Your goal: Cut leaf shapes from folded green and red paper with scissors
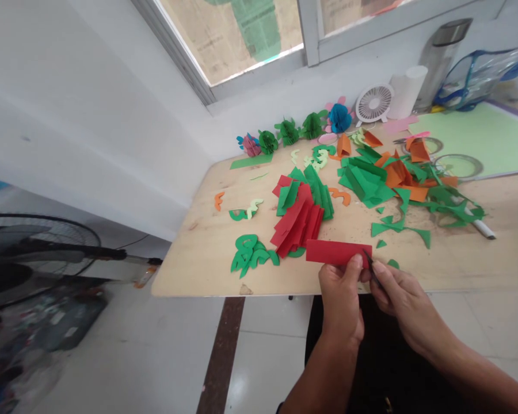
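While the left hand has a red paper strip pinched tight, thumb on top, just right of the red paper pile and a bit nearer the wearer, the right hand is curled round some dark scissors, tips at the strip's right end. Can't tell how far the blades are open. Green cutouts sit left of that pile, folded green paper right of it.
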